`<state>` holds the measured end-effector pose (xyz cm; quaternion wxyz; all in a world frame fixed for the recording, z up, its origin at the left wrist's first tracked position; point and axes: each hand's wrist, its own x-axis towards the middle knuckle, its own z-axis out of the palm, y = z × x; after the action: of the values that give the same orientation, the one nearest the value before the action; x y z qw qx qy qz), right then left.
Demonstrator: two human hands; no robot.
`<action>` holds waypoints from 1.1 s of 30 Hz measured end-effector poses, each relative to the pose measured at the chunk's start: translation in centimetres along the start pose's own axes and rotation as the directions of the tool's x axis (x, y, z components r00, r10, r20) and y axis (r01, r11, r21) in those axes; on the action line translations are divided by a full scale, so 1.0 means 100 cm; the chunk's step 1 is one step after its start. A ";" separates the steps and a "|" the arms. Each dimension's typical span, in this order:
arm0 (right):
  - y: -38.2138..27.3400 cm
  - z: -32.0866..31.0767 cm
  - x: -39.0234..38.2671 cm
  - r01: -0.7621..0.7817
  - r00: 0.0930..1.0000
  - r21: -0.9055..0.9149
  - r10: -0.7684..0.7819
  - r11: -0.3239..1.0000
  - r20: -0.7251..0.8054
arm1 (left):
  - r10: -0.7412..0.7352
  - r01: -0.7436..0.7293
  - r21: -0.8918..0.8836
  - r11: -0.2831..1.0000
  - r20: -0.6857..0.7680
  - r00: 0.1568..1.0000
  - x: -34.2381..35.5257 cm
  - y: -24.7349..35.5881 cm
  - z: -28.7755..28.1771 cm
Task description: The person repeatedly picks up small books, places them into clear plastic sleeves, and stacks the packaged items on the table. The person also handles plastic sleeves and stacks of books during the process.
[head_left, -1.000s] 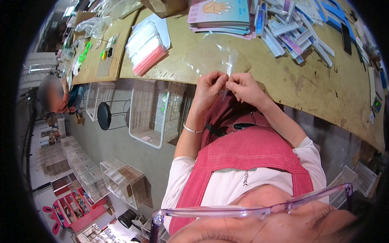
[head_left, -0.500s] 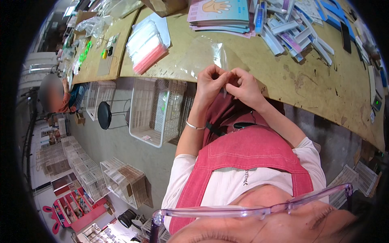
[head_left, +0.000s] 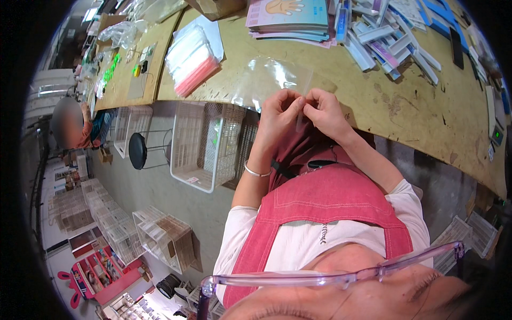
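Both my hands meet at the near edge of the table, pinching a clear plastic bag [head_left: 271,80] by its near edge. The bag lies spread over the tabletop beyond my fingers, with light glinting off it. My left hand [head_left: 278,113] has thumb and fingertips pressed together on the film. Close beside it, my right hand [head_left: 326,114] is closed the same way, its thumb near the left thumb. The exact grip is partly hidden by my fingers. Left of the bag lies a stack of clear bags with red ends [head_left: 194,63].
Farther back stand a stack of printed cards [head_left: 288,29] and a heap of slim white and purple boxes [head_left: 385,45]. A dark phone [head_left: 456,48] lies at the right. White plastic baskets [head_left: 193,144] and a black stool [head_left: 137,151] stand below left. Another person [head_left: 80,128] sits far left.
The bag has shifted and spread out flatter across the table, mostly to the left. My hands have turned slightly and stay pinched together at its edge.
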<state>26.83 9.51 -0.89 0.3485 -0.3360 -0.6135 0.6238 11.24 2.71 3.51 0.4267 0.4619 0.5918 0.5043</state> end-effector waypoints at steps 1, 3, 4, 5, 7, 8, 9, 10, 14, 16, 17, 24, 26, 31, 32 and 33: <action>0.005 0.001 0.002 0.044 0.999 -0.025 -0.044 0.999 -0.010 | -0.002 0.002 0.020 1.000 -0.001 1.000 -0.001 0.003 0.001; -0.004 -0.002 -0.002 -0.036 0.999 -0.008 0.036 0.999 0.016 | -0.026 0.026 0.055 0.998 -0.002 1.000 -0.001 0.008 0.000; -0.011 -0.002 -0.003 -0.075 0.997 -0.001 0.075 0.997 0.029 | -0.047 0.047 0.071 0.996 -0.002 0.999 -0.001 0.011 -0.002; -0.010 -0.002 -0.003 -0.054 0.998 -0.025 0.055 0.998 0.044 | -0.069 0.069 0.087 0.994 -0.003 0.998 0.000 0.011 -0.004; -0.009 -0.004 -0.002 -0.010 0.998 -0.072 0.015 0.997 0.069 | -0.062 0.060 0.078 0.995 0.018 0.998 0.002 0.006 -0.007; -0.010 -0.004 -0.002 -0.023 0.997 -0.061 0.027 0.998 0.076 | -0.058 0.056 0.074 0.996 0.029 0.998 0.004 0.003 -0.009; -0.011 -0.004 -0.003 -0.037 0.996 -0.049 0.041 0.998 0.085 | -0.059 0.057 0.056 0.997 0.048 0.997 0.006 0.002 -0.011; -0.012 -0.004 -0.003 -0.050 0.994 -0.037 0.054 0.998 0.094 | -0.060 0.057 0.038 0.998 0.067 0.996 0.007 0.001 -0.013; -0.009 -0.004 -0.004 -0.012 0.992 0.031 0.008 0.999 0.125 | -0.065 0.056 0.098 0.994 0.089 0.994 0.014 -0.004 -0.016; -0.029 -0.008 -0.005 -0.164 0.970 0.151 0.131 0.975 0.203 | -0.093 0.097 -0.063 0.993 0.069 0.993 0.013 -0.008 -0.013; -0.027 -0.008 -0.005 -0.157 0.972 0.160 0.124 0.975 0.198 | -0.108 0.115 -0.144 0.983 0.060 0.992 0.013 -0.010 -0.012; -0.021 -0.002 -0.011 -0.072 0.997 0.049 0.073 0.996 -0.024 | 0.251 -0.157 0.428 0.890 -0.172 0.953 0.013 -0.001 -0.003; -0.013 0.006 -0.012 0.042 0.993 -0.009 -0.043 0.999 -0.108 | 0.224 -0.148 0.483 0.863 -0.103 0.969 0.004 0.021 0.012; 0.005 0.008 -0.012 0.052 0.977 -0.011 -0.053 0.999 -0.206 | 0.278 -0.189 0.550 0.813 -0.082 0.957 -0.004 0.013 0.021; 0.003 0.007 -0.014 0.046 0.968 -0.053 -0.058 0.998 -0.245 | 0.288 -0.195 0.559 0.806 -0.082 0.954 -0.005 0.009 0.022; -0.015 0.004 -0.015 0.033 0.975 -0.113 -0.057 0.993 -0.217 | 0.310 -0.221 0.566 0.794 -0.063 0.949 -0.004 0.005 0.021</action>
<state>27.33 8.02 0.58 0.4094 -0.4075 -0.6118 0.5405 13.39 2.74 3.75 0.1534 0.6039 0.6719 0.4005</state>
